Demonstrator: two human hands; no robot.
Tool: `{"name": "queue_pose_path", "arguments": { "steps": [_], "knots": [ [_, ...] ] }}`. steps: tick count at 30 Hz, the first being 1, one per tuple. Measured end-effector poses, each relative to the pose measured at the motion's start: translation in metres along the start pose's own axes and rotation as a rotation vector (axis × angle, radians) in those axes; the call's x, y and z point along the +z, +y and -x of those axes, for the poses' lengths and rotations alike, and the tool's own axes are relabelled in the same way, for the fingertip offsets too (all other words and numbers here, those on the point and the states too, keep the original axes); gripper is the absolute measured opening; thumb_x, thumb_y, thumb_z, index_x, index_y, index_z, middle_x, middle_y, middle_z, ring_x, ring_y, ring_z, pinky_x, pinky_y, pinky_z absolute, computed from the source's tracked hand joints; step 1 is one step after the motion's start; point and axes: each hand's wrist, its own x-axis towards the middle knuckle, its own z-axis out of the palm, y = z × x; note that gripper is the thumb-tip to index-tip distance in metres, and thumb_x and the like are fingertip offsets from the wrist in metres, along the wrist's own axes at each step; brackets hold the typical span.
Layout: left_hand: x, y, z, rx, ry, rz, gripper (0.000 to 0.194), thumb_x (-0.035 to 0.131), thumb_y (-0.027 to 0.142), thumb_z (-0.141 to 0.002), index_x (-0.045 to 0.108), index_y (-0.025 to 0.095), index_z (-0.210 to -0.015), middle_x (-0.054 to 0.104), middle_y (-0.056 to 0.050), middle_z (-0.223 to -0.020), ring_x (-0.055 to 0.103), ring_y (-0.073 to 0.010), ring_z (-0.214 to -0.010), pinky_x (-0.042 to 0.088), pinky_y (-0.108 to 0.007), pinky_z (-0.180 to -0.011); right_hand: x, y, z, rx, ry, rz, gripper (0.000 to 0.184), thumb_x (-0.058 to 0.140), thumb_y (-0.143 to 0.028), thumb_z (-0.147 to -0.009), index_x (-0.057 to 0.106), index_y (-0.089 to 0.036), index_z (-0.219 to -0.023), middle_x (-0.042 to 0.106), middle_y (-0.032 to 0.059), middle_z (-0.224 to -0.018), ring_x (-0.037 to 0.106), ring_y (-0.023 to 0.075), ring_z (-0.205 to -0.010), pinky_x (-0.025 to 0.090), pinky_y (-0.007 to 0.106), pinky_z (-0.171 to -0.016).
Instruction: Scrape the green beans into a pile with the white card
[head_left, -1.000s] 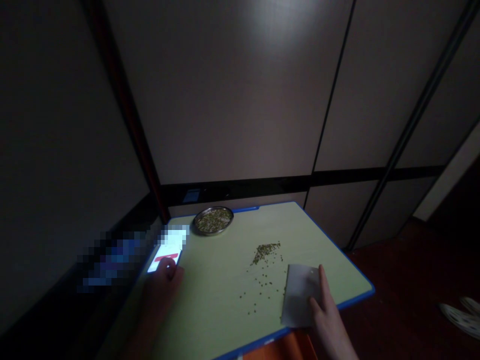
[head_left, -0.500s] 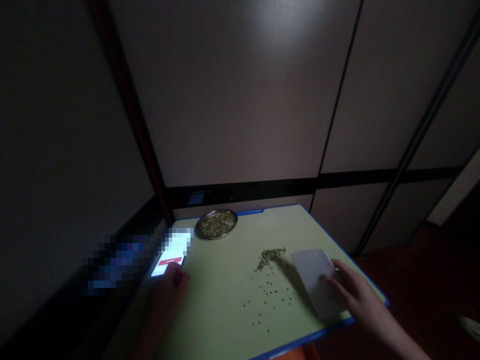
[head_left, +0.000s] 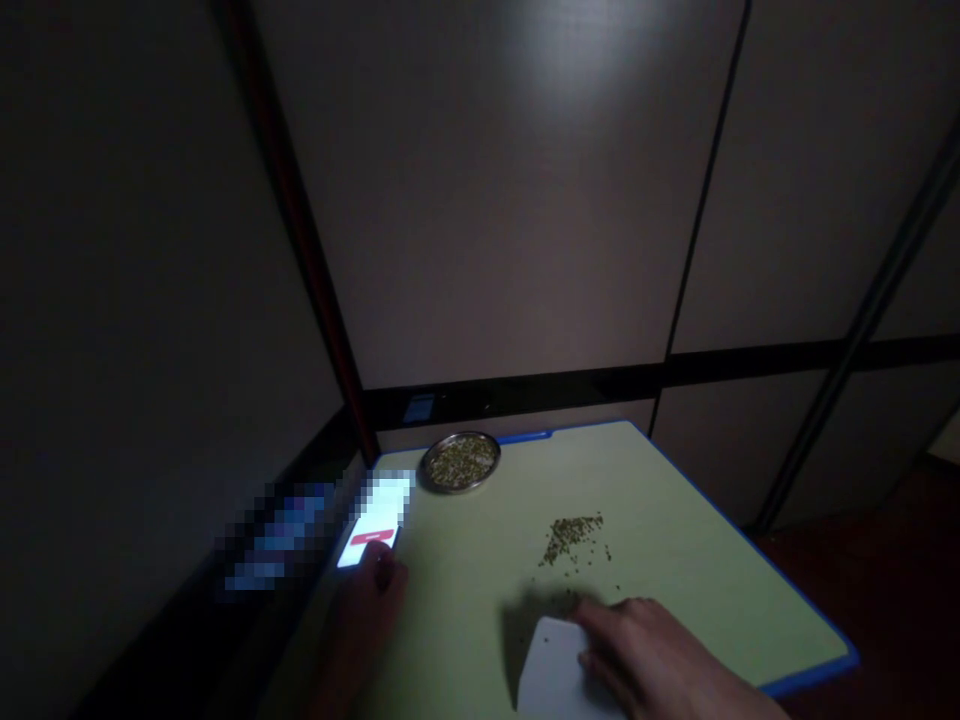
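Scattering looks to us like the chief risk: the seeds (head_left: 566,537) lie loose in a small heap on the surface (head_left: 465,560), with a few strays between the heap and our right hand (head_left: 637,645), and a quick flick of the card (head_left: 555,675) or a brush of our knuckles could send some rolling. The blue edge (head_left: 817,672) seems a poor barrier, so seeds pushed to the near or right side might drop off. Dim light adds to it, we judge, since strays in the shadow around the card are hard to make out and could be missed. The plate (head_left: 450,490), holding more seeds, stands on the far left part of the surface, well apart from the card; a knock from the phone (head_left: 379,515) just beside it could spill some. As for pose, our right hand is at the lower right, back up, fingers bent over the card's right side and grasping it; the shadow on the left suggests that the card is tilted or slightly raised, though we cannot tell whether its near end, cut off from view, touches the surface. Our left hand (head_left: 375,590) is at the phone's near end with its fingers curled; whether it grips the phone or merely rests there, we cannot tell.
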Motion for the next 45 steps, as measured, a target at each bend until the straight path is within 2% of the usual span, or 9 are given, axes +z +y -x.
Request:
{"name": "queue_pose_path", "arguments": {
  "steps": [4, 8, 18, 21, 24, 30, 35, 41, 45],
  "knots": [
    [0.000, -0.001, 0.000, -0.015, 0.006, 0.035, 0.014, 0.042, 0.038, -0.081, 0.042, 0.024, -0.078, 0.050, 0.007, -0.053, 0.050, -0.0122, -0.048, 0.034, -0.021, -0.047, 0.009, 0.008, -0.013, -0.017, 0.019, -0.023, 0.030, 0.051, -0.017, -0.075, 0.067, -0.024, -0.100, 0.071, 0.0063, -0.088, 0.065, 0.0235, -0.080, 0.042, 0.030, -0.067],
    [-0.003, 0.004, 0.002, -0.023, 0.011, 0.061, 0.015, 0.043, 0.039, -0.079, 0.042, 0.024, -0.076, 0.049, 0.007, -0.051, 0.049, -0.0123, -0.046, 0.033, -0.021, -0.047, 0.010, 0.019, -0.026, -0.033, 0.045, -0.044, 0.027, 0.051, -0.023, -0.079, 0.067, -0.024, -0.101, 0.071, 0.0065, -0.088, 0.064, 0.0231, -0.082, 0.041, 0.029, -0.069],
    [0.007, -0.009, -0.003, -0.027, 0.028, 0.092, 0.015, 0.043, 0.039, -0.077, 0.042, 0.024, -0.075, 0.047, 0.007, -0.052, 0.048, -0.0119, -0.047, 0.033, -0.021, -0.048, 0.014, 0.065, -0.044, 0.111, 0.076, -0.007, 0.032, 0.045, -0.029, -0.086, 0.062, -0.021, -0.113, 0.071, 0.0095, -0.094, 0.065, 0.0239, -0.089, 0.042, 0.031, -0.076],
    [0.009, -0.008, -0.002, -0.003, 0.076, 0.096, 0.014, 0.042, 0.038, -0.078, 0.041, 0.024, -0.075, 0.045, 0.007, -0.052, 0.047, -0.0118, -0.047, 0.032, -0.021, -0.049, 0.017, 0.074, -0.043, 0.149, 0.118, -0.057, 0.039, 0.045, -0.033, -0.088, 0.059, -0.019, -0.122, 0.070, 0.0113, -0.105, 0.064, 0.0242, -0.097, 0.043, 0.031, -0.081],
    [0.007, -0.001, 0.000, 0.013, 0.107, 0.092, 0.013, 0.040, 0.037, -0.080, 0.040, 0.024, -0.075, 0.041, 0.008, -0.050, 0.044, -0.0115, -0.046, 0.030, -0.021, -0.048, 0.021, 0.070, -0.044, 0.184, 0.160, -0.101, 0.048, 0.043, -0.036, -0.089, 0.052, -0.017, -0.132, 0.066, 0.0140, -0.116, 0.061, 0.0245, -0.106, 0.043, 0.031, -0.087],
    [-0.003, 0.012, 0.004, -0.020, 0.064, 0.046, 0.012, 0.041, 0.032, -0.080, 0.037, 0.024, -0.072, 0.038, 0.008, -0.049, 0.042, -0.0109, -0.047, 0.028, -0.020, -0.049, 0.038, 0.041, -0.056, 0.160, 0.153, -0.146, 0.050, 0.044, -0.029, -0.089, 0.048, -0.017, -0.137, 0.067, 0.0144, -0.114, 0.062, 0.0240, -0.106, 0.043, 0.031, -0.091],
    [-0.001, 0.012, 0.004, -0.019, 0.084, 0.088, 0.010, 0.039, 0.031, -0.081, 0.037, 0.024, -0.074, 0.036, 0.009, -0.050, 0.041, -0.0108, -0.046, 0.028, -0.020, -0.048, 0.044, 0.048, -0.068, 0.178, 0.198, -0.111, 0.050, 0.042, -0.026, -0.088, 0.048, -0.013, -0.137, 0.068, 0.0169, -0.111, 0.064, 0.0240, -0.101, 0.044, 0.032, -0.090],
    [0.003, 0.004, -0.001, -0.055, 0.058, 0.086, 0.009, 0.042, 0.032, -0.079, 0.040, 0.024, -0.075, 0.041, 0.008, -0.051, 0.044, -0.0111, -0.047, 0.029, -0.020, -0.049, 0.036, 0.086, -0.076, 0.178, 0.248, -0.187, 0.051, 0.045, -0.030, -0.087, 0.048, -0.014, -0.134, 0.064, 0.0153, -0.120, 0.061, 0.0245, -0.111, 0.044, 0.032, -0.093],
    [-0.001, 0.007, 0.000, -0.025, 0.029, 0.061, 0.012, 0.045, 0.031, -0.077, 0.039, 0.024, -0.070, 0.038, 0.008, -0.050, 0.043, -0.0110, -0.047, 0.028, -0.020, -0.049, 0.004, 0.114, -0.078, 0.210, 0.329, -0.274, 0.047, 0.045, -0.041, -0.087, 0.052, -0.014, -0.125, 0.067, 0.0140, -0.113, 0.063, 0.0248, -0.105, 0.048, 0.032, -0.087]
  ]
}}
